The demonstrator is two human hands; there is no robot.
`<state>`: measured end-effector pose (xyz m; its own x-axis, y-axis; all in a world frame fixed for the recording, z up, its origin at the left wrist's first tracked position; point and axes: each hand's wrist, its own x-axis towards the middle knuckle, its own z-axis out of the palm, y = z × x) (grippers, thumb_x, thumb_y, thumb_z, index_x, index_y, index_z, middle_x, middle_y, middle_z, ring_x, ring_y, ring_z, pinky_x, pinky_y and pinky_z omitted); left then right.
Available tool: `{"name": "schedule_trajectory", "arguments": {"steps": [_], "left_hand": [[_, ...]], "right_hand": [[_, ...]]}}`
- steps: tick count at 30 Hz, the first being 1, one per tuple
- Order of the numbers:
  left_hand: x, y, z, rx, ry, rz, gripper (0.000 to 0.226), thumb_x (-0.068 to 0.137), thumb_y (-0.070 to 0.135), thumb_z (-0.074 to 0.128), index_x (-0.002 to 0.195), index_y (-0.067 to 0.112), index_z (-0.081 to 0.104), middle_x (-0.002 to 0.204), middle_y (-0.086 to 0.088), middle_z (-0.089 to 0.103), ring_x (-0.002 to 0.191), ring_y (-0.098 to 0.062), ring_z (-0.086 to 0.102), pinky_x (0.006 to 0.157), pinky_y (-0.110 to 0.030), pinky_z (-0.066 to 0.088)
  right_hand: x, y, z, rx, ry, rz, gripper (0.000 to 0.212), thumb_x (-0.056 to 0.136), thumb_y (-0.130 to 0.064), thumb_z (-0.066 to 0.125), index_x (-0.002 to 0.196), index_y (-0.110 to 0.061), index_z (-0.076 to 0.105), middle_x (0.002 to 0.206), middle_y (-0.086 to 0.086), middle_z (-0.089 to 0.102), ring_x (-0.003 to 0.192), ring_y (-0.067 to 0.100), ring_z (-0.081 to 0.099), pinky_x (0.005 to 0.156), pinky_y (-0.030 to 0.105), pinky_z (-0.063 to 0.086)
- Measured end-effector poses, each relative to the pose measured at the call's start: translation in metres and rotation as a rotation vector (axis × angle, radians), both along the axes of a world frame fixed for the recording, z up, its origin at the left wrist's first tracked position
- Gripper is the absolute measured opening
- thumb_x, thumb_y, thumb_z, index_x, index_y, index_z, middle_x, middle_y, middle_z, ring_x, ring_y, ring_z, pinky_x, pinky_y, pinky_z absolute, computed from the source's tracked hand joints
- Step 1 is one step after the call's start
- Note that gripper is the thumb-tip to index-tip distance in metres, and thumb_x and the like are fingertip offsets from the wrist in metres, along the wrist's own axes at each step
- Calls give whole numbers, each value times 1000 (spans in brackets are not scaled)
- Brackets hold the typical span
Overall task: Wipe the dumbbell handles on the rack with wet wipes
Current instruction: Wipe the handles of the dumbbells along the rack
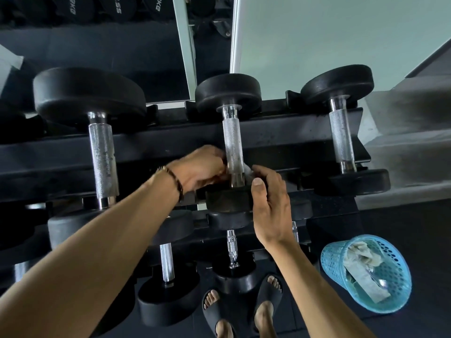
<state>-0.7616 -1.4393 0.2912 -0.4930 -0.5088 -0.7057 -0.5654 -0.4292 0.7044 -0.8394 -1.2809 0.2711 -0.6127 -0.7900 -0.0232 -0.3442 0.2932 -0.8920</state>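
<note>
Both hands [202,167] [271,203] crowd the middle handle's [233,142] near end.

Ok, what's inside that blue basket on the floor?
The blue perforated basket holds crumpled used wipes and a flat, clear-wrapped packet. Anything beneath them is covered, and the packet's label can't be read.

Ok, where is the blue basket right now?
In the head view, the blue basket sits on the dark floor at lower right, right of the rack and the sandalled feet.
</note>
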Motion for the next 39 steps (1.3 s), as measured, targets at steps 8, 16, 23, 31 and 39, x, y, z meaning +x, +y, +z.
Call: {"name": "schedule_trajectory", "arguments": {"steps": [8, 16, 23, 31, 39], "left_hand": [[6, -6, -2, 103, 275, 350, 39, 84, -22, 48, 111, -1, 67, 98, -16, 75, 85, -20, 73, 67, -27, 59], [17, 8, 9, -174, -50, -82, 31, 83, -23, 47, 100, -7, 67, 84, -19, 63, 61, -16, 58, 57, -21, 52], [8, 26, 7, -159, 95, 450, 34, 81, -21, 56, 96, 6, 70, 78, -4, 72, 66, -13, 66, 64, -24, 58], [39, 13, 25, -357, -101, -34, 35, 80, -19, 62, 83, 14, 73, 72, -2, 71, 67, -10, 65, 64, -23, 56], [70, 56, 59, -325, 171, 423, 18, 84, -4, 72, 93, 12, 74, 91, -9, 76, 86, -20, 73, 76, -31, 60]], "right_hand": [[-3, 3, -2, 10, 25, 28, 63, 92, -57, 26, 131, -16, 54, 122, -15, 53, 119, 8, 46, 103, 48, 41], [-1, 2, -1, 9, 33, 31, 64, 92, -56, 27, 131, -15, 54, 122, -15, 52, 118, 8, 45, 102, 43, 41], [0, 2, 1, -3, 26, 19, 61, 91, -57, 27, 130, -18, 54, 115, -19, 51, 110, -1, 43, 99, 36, 39], [-2, 3, 6, 57, -19, 68, 65, 88, -57, 26, 132, -18, 53, 125, -6, 55, 115, 5, 42, 103, 42, 40], [16, -18, 39, -225, 310, 162, 26, 85, -19, 59, 108, -11, 69, 104, 0, 63, 95, 19, 59, 84, 46, 50]]}}
